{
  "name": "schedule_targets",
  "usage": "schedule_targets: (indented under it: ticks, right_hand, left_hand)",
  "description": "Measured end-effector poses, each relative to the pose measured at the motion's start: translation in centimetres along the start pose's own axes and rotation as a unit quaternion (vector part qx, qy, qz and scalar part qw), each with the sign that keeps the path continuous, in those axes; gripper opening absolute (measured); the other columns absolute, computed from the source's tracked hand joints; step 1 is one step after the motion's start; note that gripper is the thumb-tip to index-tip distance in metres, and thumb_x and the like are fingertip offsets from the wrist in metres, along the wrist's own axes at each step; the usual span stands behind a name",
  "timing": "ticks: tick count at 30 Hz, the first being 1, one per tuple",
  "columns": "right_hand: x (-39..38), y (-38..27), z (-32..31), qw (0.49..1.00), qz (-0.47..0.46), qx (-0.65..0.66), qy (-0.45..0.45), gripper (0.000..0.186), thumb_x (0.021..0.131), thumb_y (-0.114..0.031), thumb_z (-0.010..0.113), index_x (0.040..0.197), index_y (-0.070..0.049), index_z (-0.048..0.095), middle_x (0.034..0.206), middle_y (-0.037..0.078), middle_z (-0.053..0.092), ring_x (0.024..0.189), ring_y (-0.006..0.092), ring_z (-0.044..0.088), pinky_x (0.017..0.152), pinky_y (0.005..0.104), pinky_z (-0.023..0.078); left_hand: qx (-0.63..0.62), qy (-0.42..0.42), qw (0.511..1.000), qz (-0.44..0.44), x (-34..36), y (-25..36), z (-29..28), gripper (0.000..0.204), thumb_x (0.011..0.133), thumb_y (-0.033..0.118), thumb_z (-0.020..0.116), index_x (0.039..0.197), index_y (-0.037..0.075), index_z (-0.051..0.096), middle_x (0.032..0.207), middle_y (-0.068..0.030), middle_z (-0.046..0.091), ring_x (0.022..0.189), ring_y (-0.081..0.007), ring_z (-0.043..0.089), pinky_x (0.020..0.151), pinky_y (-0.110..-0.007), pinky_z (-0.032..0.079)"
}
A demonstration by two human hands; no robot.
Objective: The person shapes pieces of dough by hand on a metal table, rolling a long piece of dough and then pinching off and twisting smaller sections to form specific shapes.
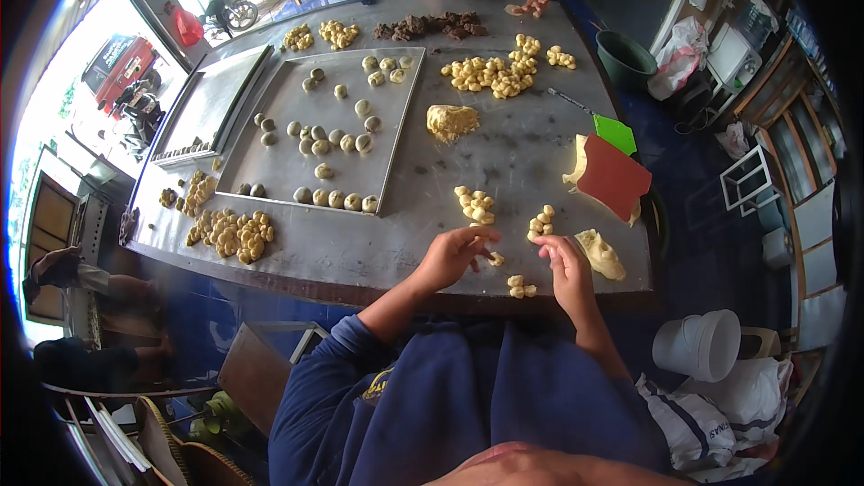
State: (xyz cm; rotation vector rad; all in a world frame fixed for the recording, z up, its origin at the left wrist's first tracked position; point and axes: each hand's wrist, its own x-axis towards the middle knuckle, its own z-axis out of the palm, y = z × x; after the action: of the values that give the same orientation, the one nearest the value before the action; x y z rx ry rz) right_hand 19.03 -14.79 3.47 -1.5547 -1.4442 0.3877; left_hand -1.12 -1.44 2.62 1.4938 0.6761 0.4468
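Observation:
My left hand (457, 256) is over the near edge of the table, fingers loosely curved and apart. A small yellow dough ball (496, 259) is right by its fingertips. My right hand (567, 263) is a short way to the right, palm turned inward, fingers half bent; I make out nothing in them. Just beyond its fingertips lies a short row of dough balls (542, 220). Beyond my left hand is another cluster of dough balls (475, 205), and a few dough balls (520, 287) sit between the hands at the edge. A flattened dough piece (600, 255) lies beside my right hand.
A red-brown sheet (616, 176) covers more dough at right, near a green scraper (615, 134). A dough lump (452, 122) sits mid-table. Left stands a metal tray (270, 157) with filled balls. Dark filling (430, 27) lies at the far side, near another person's hand (537, 6).

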Motion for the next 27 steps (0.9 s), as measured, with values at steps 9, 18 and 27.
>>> schedule_targets:
  ticks: [9,18,27]
  right_hand:
    - [0.3,-1.5,-1.0,0.995,0.029,-0.096,-0.008,0.026,0.087,-0.004,0.065,0.113,-0.005,0.065,0.115,0.011,0.06,0.101,0.0248,0.059,0.086,0.036,0.049]
    - [-1.8,1.0,-0.2,0.94,0.157,-0.152,-0.261,0.032,0.081,-0.011,0.072,0.112,-0.004,0.068,0.107,0.018,0.064,0.098,0.0372,0.063,0.086,0.0426,0.051]
    - [-1.8,0.7,-0.2,0.951,0.14,-0.103,-0.255,0.02,0.078,-0.003,0.074,0.096,-0.001,0.067,0.088,0.01,0.062,0.077,0.0202,0.064,0.071,0.0332,0.052]
  left_hand:
    - [0.361,0.172,0.911,0.097,-0.1,0.0,-0.4,0.03,0.094,0.018,0.061,0.121,0.007,0.058,0.115,-0.0098,0.064,0.101,-0.0291,0.064,0.08,-0.038,0.052]
    - [0.422,-0.002,0.879,0.22,0.3,-5.0,1.9,0.031,0.081,0.019,0.07,0.112,0.012,0.068,0.108,-0.0062,0.063,0.106,-0.0273,0.058,0.092,-0.04,0.047]
    - [0.314,-0.013,0.94,0.132,-0.3,-2.9,2.0,0.014,0.081,0.013,0.069,0.09,0.005,0.063,0.095,-0.0094,0.064,0.092,-0.0291,0.062,0.081,-0.04,0.05]
